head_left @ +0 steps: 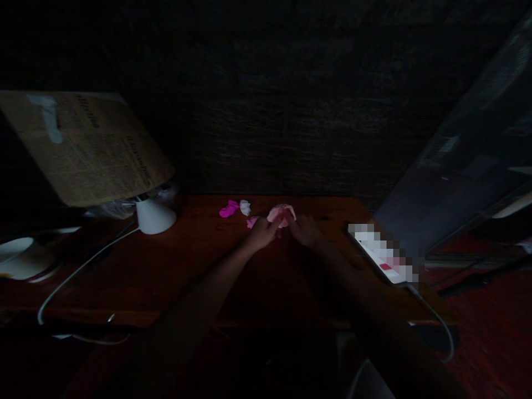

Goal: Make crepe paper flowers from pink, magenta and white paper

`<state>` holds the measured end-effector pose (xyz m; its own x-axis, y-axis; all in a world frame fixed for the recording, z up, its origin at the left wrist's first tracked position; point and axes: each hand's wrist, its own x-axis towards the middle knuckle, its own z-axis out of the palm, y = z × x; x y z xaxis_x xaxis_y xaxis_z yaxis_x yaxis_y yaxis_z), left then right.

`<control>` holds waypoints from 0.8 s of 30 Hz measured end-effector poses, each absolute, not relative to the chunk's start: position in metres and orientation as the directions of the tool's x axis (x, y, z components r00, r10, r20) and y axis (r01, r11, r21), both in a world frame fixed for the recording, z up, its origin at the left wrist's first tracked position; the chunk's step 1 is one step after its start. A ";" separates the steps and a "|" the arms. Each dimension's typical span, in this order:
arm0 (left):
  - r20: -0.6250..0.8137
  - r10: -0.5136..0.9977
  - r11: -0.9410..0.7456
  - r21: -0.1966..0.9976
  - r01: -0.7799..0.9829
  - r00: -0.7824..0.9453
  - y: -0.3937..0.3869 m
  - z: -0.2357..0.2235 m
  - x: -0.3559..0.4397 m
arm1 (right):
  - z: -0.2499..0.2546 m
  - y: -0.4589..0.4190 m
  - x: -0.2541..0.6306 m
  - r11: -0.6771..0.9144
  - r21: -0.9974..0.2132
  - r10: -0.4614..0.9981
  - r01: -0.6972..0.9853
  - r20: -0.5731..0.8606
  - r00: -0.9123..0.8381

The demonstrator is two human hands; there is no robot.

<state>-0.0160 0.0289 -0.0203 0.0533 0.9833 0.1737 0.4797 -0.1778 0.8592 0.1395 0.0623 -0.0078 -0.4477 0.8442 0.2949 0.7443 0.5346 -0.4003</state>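
A small pale pink crumpled piece (281, 214) is held over the dark wooden table (174, 271) between both hands. My left hand (262, 233) pinches its left side, fingers closed. My right hand (306, 230) grips its right side, fingers also closed. Just left of the hands lie a bright magenta piece (228, 209), a small white piece (245, 207) and a tiny pink scrap (251, 222) on the tabletop.
A white lamp base (155, 216) with a cable (70, 280) stands at the left under a newspaper sheet (89, 147). A lit phone (384, 255) with a charging cable lies at the right. A white dish (19, 257) sits far left. The room is very dark.
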 end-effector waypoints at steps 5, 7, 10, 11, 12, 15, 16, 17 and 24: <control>0.194 0.980 -0.188 0.816 0.547 0.047 0.028 -0.016 -0.018 | -0.002 0.059 0.138 0.544 -0.415 0.835 0.729 0.349 -0.425; 0.191 0.981 -0.183 0.822 0.539 0.042 0.027 -0.015 -0.018 | -0.002 0.060 0.137 0.571 -0.404 0.815 0.715 0.382 -0.435; 0.192 0.981 -0.169 0.830 0.532 0.012 0.026 -0.015 -0.016 | -0.002 0.061 0.137 0.570 -0.386 0.815 0.725 0.378 -0.439; 0.204 0.979 -0.175 0.823 0.541 0.007 0.025 -0.015 -0.016 | -0.002 0.062 0.136 0.555 -0.377 0.824 0.741 0.374 -0.426; 0.223 0.975 -0.189 0.812 0.552 0.005 0.025 -0.016 -0.015 | -0.002 0.062 0.136 0.537 -0.369 0.833 0.759 0.370 -0.410; 0.312 0.950 -0.254 0.781 0.571 -0.004 0.025 -0.017 -0.015 | 0.000 0.061 0.135 0.497 -0.361 0.852 0.789 0.376 -0.365; 0.343 0.939 -0.275 0.775 0.569 -0.013 0.025 -0.017 -0.015 | 0.001 0.061 0.135 0.490 -0.363 0.855 0.792 0.376 -0.356; 0.369 0.929 -0.291 0.771 0.567 -0.024 0.025 -0.017 -0.016 | 0.001 0.061 0.135 0.484 -0.367 0.860 0.794 0.370 -0.352; 0.398 0.916 -0.283 0.732 0.620 -0.052 0.025 -0.019 -0.020 | -0.002 0.061 0.142 0.537 -0.474 0.840 0.698 0.375 -0.392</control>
<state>-0.0200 0.0254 -0.0188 -0.0520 0.9159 0.3979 0.6202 -0.2827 0.7317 0.1415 0.0608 -0.0016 -0.3920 0.8400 0.3752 0.6975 0.5373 -0.4741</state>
